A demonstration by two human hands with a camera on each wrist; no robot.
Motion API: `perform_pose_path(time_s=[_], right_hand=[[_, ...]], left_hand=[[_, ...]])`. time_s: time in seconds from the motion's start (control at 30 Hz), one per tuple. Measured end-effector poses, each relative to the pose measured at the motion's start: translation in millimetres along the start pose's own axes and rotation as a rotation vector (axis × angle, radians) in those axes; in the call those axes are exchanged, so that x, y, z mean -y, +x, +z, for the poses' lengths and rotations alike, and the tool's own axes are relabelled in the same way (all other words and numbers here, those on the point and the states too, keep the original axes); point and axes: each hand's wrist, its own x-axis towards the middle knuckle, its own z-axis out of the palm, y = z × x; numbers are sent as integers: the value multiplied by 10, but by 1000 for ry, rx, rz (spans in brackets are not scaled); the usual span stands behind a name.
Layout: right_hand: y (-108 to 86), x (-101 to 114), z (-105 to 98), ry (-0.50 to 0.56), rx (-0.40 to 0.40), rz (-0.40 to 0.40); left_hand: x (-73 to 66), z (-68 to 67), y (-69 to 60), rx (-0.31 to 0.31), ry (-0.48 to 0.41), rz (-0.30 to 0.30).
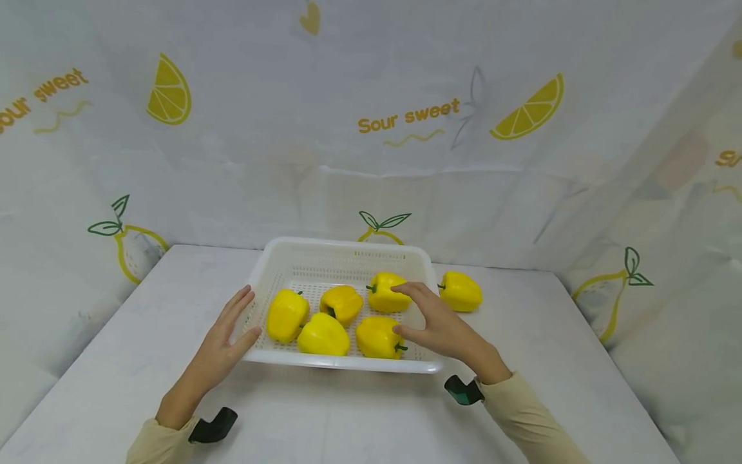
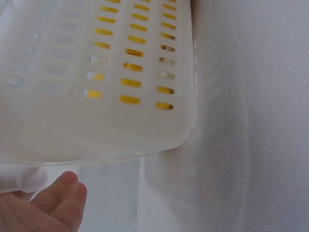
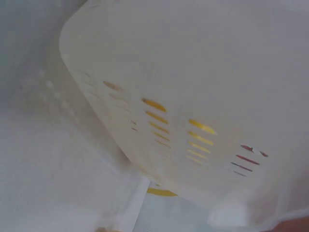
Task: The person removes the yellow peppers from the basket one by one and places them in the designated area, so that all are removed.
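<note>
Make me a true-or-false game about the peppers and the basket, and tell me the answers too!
1. Five yellow bell peppers lie in the white plastic basket. True.
2. One bell pepper sits on the table, outside the basket. True.
3. One of the bell peppers is red. False: all six are yellow.
4. The left hand holds a bell pepper. False: it holds none and is by the basket's left end.
5. The basket's walls have no holes. False: they have rows of slots.
</note>
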Motion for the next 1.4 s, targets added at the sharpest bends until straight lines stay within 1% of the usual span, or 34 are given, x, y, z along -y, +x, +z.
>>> perform_pose_path(time_s=[0.2, 0.37, 0.53, 0.7, 0.97, 1.23, 1.4], right_hand=[[25, 25, 46, -12, 58, 19], [36, 50, 81, -41, 67, 5], [37, 70, 136, -129, 50, -11], [34, 81, 176, -191, 45, 6], [52, 100, 207, -272, 83, 40], [95, 80, 245, -373, 121, 16], [106, 81, 248, -390, 130, 5]], left_hand=[[19, 13, -8, -3, -2, -8], [23, 15, -11, -9, -1, -5], [20, 16, -14, -13, 4, -3], [21, 19, -14, -14, 5, -7], [7, 23, -11, -16, 11, -10], [12, 25, -4, -16, 13, -17], [17, 29, -3, -18, 17, -18]])
